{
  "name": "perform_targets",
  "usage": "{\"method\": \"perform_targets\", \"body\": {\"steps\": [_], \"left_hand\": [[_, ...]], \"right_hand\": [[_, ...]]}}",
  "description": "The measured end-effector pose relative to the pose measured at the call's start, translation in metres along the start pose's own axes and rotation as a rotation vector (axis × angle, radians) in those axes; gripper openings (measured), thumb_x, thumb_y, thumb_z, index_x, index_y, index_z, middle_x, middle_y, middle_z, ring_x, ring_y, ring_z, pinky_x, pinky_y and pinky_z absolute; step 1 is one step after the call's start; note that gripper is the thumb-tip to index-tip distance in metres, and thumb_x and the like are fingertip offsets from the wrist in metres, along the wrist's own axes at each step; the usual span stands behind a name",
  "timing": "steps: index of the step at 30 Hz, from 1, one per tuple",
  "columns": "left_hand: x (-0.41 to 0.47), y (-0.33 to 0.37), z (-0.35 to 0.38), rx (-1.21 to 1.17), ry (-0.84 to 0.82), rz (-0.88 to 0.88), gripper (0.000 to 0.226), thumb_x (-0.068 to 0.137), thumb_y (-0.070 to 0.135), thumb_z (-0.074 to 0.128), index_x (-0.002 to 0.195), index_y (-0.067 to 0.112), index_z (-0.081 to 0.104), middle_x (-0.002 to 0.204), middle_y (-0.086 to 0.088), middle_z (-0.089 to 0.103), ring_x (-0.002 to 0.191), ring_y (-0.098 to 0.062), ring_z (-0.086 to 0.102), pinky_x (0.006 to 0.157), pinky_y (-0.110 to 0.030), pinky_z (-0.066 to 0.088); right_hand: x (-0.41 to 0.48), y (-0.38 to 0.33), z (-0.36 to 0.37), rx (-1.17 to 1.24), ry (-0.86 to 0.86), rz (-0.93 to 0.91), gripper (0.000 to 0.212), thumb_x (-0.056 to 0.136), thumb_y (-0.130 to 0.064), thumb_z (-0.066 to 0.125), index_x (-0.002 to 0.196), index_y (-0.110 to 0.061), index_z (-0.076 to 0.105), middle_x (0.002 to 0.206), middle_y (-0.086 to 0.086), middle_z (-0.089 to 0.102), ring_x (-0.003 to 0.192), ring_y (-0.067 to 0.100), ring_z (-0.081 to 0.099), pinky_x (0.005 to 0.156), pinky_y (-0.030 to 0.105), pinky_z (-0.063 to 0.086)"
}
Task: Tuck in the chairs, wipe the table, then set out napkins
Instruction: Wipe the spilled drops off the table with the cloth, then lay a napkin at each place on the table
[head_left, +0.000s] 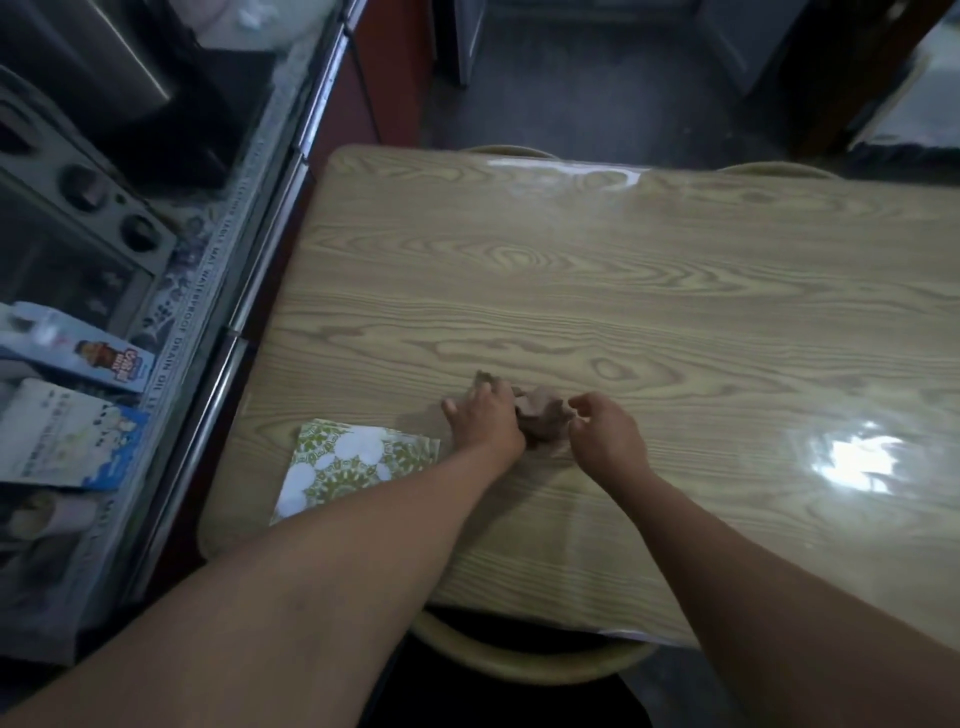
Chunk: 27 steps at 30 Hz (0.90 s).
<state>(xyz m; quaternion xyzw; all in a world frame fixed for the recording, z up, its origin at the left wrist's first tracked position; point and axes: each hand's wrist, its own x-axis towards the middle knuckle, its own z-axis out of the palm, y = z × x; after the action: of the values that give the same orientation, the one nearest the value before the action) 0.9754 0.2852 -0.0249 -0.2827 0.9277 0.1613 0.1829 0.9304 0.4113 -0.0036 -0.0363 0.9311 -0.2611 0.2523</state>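
A crumpled brown cloth (540, 415) lies on the wood-grain table (623, 291), near its front left part. My left hand (485, 418) rests on the cloth's left side, fingers laid over it. My right hand (605, 431) is at the cloth's right edge with curled fingers pinching it. A stack of green-and-white patterned napkins (353, 462) lies flat on the table just left of my left wrist. A chair back (524, 657) curves under the near table edge.
A counter (218, 291) runs along the left of the table, with a toaster oven (78, 234) and several boxes (78, 353) on it. Two chair backs (506, 150) show past the far table edge. Dark floor lies beyond.
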Motion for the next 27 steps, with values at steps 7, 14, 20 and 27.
{"method": "perform_targets", "body": {"steps": [7,14,20,27], "left_hand": [[0.025,-0.046,-0.068,-0.401,0.164,-0.225,0.041,0.075,0.031,0.067,0.111,0.018,0.053,0.119,-0.006,0.061,0.116,-0.028,0.055,0.105,-0.050,0.025],[0.046,-0.135,-0.131,-0.572,0.295,-0.333,0.058,0.069,0.038,0.077,0.118,0.018,0.053,0.127,-0.008,0.059,0.119,-0.031,0.053,0.103,-0.049,0.039],[0.026,-0.189,-0.115,-0.484,0.195,-0.468,0.077,0.066,0.043,0.080,0.132,0.020,0.048,0.138,-0.008,0.051,0.124,-0.033,0.051,0.102,-0.049,0.043],[-0.029,-0.226,-0.046,-0.543,-0.027,-0.742,0.066,0.079,0.027,0.069,0.134,0.005,0.042,0.130,-0.015,0.055,0.107,-0.033,0.061,0.077,-0.035,0.053]], "right_hand": [[-0.001,-0.046,0.001,0.088,-0.056,-0.074,0.036,0.090,-0.012,0.049,0.123,-0.014,0.061,0.126,0.007,0.064,0.117,0.025,0.058,0.097,0.031,0.043],[-0.005,-0.095,0.021,0.130,-0.135,-0.153,0.036,0.090,-0.012,0.047,0.122,-0.016,0.062,0.123,0.007,0.065,0.116,0.025,0.059,0.097,0.031,0.044],[-0.013,-0.111,0.042,0.082,-0.230,-0.113,0.037,0.090,-0.017,0.051,0.126,-0.015,0.057,0.119,0.011,0.066,0.112,0.028,0.060,0.091,0.029,0.044],[-0.039,-0.094,0.066,-0.030,-0.443,0.036,0.027,0.083,-0.013,0.058,0.100,0.005,0.069,0.099,0.023,0.071,0.093,0.037,0.069,0.079,0.038,0.055]]}}
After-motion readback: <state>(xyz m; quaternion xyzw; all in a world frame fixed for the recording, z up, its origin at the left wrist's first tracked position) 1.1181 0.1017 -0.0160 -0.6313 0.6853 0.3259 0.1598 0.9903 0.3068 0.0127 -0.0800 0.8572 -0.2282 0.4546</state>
